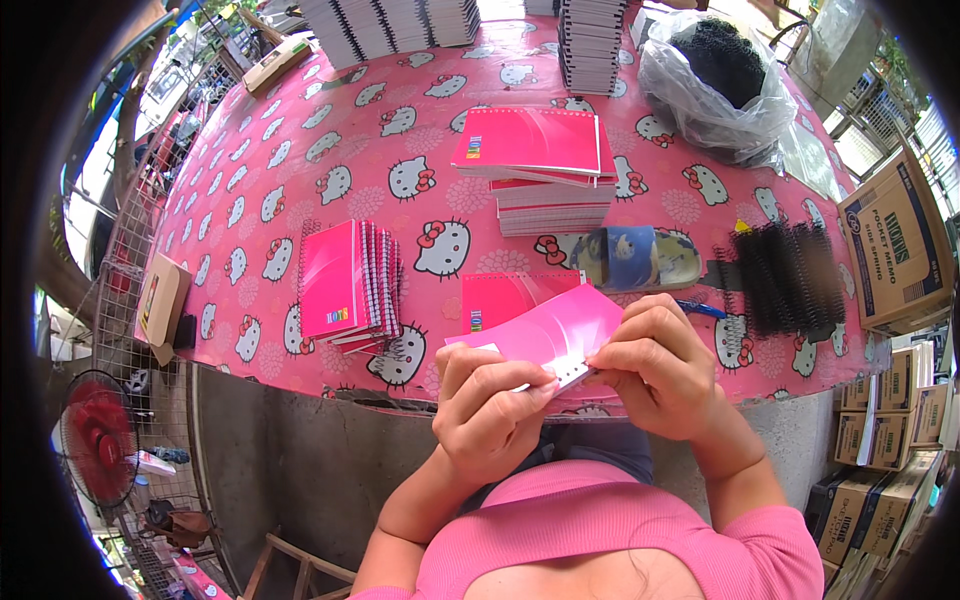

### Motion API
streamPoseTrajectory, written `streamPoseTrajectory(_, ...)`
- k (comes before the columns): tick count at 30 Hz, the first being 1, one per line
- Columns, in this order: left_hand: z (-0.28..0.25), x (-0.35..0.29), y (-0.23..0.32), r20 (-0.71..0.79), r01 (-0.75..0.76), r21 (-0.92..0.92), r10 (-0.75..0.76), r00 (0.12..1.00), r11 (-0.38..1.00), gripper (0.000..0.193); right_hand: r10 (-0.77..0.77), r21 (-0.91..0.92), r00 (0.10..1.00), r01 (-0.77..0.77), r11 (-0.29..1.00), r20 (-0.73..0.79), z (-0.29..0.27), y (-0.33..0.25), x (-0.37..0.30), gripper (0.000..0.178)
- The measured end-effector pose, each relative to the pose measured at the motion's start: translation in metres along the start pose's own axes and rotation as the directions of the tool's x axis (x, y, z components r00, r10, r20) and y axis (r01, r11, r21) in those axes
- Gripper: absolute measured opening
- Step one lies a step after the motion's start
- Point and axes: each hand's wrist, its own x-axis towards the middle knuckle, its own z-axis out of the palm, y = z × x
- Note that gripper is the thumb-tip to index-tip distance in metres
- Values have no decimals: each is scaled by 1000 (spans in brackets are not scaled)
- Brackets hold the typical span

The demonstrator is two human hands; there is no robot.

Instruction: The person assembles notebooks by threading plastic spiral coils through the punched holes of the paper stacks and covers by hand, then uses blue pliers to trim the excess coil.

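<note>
1. The left hand (495, 410) was clamped on the near edge of a pink notebook (560, 325), thumb and fingers pinched together on it. The right hand (660, 365) was pinched in the same way on the near right corner.

2. The notebook lay between the two hands, raised and tilted, with a row of punched holes along the edge nearest the person. A small dark speck by the right fingertips was too small to make out.

3. It seemed likely to be light and bendy; its cover bowed between the hands. The glare suggested a smooth, slightly slippery face. The punched edge looked the weakest part, apt to tear or crease, so a flat pinch at both ends of that edge probably suited it best.

4. Just beyond the left hand, a pink pad (510, 292) lay flat, with small multicoloured lettering in its corner. Farther left stood a pile of wire-bound notebooks (335, 280), similarly marked.

5. Just beyond the right hand lay a blue pen (700, 308), and past it what looked like a slipper (635, 258). To that hand's right were black coils (785, 280).

6. Beyond both hands rose a stack of pads (535, 140), the top cover bearing the same colourful letters.

7. Far right of the right hand, a cardboard box (895, 235) carried a dark label panel with bold, readable print.
</note>
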Motion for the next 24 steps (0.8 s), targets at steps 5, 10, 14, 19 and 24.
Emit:
streamPoseTrajectory(5,7,-2,-4,-54,163,-114,-169,984,980,27,28,-52,995,-23,998,93,-4,2,5,29)
streamPoseTrajectory(10,13,3,-7,-44,330,-195,-344,938,924,29,72,-84,992,-64,994,99,-1,9,8,24)
streamPoseTrajectory(14,22,5,-17,-5,362,-175,-369,929,915,27,125,-107,990,-118,987,61,7,24,9,17)
streamPoseTrajectory(19,19,8,-20,20,539,-177,-545,838,823,30,145,89,985,-154,984,95,12,40,10,16)
streamPoseTrajectory(24,16,24,-17,67,667,-286,-680,730,688,33,227,221,954,-269,937,197,6,45,16,14)
